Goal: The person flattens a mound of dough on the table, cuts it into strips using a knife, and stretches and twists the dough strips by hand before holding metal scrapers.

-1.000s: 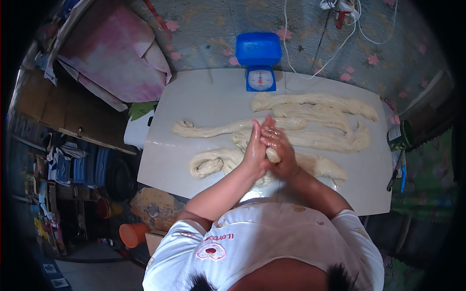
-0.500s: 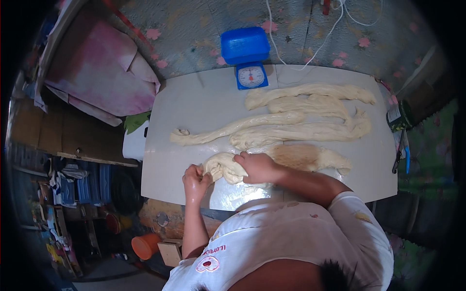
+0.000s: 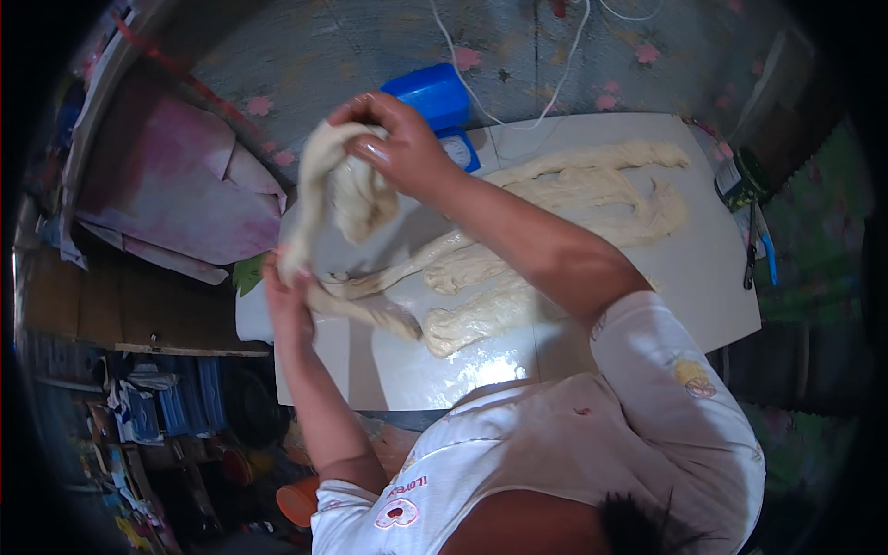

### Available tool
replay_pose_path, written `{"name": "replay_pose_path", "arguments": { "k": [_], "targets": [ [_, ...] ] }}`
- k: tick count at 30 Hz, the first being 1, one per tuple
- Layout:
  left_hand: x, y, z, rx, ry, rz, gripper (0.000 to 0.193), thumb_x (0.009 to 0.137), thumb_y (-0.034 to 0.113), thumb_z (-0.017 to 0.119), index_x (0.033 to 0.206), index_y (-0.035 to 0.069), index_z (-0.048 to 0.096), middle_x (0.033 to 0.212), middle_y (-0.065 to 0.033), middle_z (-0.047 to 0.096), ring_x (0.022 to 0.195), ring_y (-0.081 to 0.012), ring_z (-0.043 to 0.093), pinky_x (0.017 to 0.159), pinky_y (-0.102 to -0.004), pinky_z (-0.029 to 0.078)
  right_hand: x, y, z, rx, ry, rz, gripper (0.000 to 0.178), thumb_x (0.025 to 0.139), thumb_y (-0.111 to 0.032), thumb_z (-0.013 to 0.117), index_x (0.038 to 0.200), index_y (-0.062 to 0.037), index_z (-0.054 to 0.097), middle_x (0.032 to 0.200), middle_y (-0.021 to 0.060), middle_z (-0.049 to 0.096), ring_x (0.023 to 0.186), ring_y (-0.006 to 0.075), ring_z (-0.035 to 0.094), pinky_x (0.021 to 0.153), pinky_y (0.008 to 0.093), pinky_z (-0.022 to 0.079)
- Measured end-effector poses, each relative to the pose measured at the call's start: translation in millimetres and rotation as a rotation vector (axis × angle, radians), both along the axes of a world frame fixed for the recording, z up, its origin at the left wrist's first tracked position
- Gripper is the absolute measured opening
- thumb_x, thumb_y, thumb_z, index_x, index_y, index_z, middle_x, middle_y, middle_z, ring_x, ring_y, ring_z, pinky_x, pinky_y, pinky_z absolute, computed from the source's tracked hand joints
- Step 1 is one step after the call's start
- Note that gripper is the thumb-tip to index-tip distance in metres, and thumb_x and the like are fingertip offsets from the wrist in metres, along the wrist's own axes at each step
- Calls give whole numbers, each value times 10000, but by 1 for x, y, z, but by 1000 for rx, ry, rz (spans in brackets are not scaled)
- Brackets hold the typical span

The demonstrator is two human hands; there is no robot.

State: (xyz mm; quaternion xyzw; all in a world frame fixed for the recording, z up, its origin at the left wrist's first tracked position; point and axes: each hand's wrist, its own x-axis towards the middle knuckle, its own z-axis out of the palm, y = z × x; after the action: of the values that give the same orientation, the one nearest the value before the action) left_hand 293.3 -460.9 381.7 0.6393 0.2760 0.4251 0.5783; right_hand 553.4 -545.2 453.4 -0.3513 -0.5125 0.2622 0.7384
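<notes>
While R hand (image 3: 393, 148) pinches the raised dough piece (image 3: 361, 208) approx 11 o'clock & L hand (image 3: 289, 310) grips its lower length nr 9, the soft span between could prob. stretch thin & tear under its own wt, or slip if the grip's oily. It's pale, smooth, w/ a tail twd 4 o'clock over the table (image 3: 398, 384); addl dough strips (image 3: 620, 153) lie at 1–2.

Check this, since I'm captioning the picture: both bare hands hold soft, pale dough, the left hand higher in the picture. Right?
Not quite: the head view shows the right hand higher and the left hand lower. Both do hold soft, pale dough.
</notes>
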Motion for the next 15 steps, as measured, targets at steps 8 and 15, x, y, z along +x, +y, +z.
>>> {"name": "replay_pose_path", "arguments": {
  "k": [8,15],
  "targets": [
    [60,28,17,965,718,308,611,740,192,739,1285,91,481,1356,-206,406,1289,-392,345,1027,-476,327,66,-90,-55,-277,-1014,-318,481,800,-191,683,1245,-89,531,1331,155,465,1213,310,477,1003,389,396],
    [71,-147,-110,660,728,-436,681,717,392,768,1229,13,526,1254,-196,530,1181,-358,483,994,-470,348,98,-337,-144,-1064,-779,-400,590,693,-174,785,1222,-86,540,1207,145,546,1139,326,523,978,371,421]
  ]
}}
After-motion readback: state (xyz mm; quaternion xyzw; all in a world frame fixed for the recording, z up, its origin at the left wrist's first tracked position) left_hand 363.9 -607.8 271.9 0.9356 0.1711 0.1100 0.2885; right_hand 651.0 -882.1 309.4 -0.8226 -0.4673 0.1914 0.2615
